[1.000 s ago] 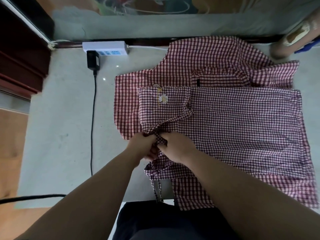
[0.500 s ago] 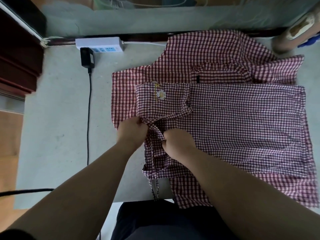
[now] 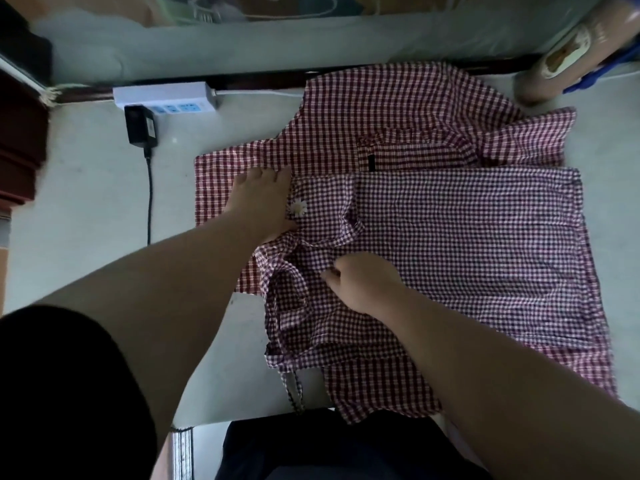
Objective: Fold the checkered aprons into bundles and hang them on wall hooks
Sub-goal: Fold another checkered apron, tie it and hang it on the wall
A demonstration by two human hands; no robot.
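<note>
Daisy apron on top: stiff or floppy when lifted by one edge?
Likely floppy: the purple-and-white checkered cloth apron bunches by the right hand. Probably light; a thin strap dangles off the grey table edge. It may slide on the red checkered apron beneath unless pressed, as the left hand does.

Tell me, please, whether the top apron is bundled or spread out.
Mostly spread: the top apron lies flat, only its left end bunched by the right hand.

The person wears a black short sleeve (image 3: 65, 393) and a dark garment (image 3: 329, 448) below.
</note>
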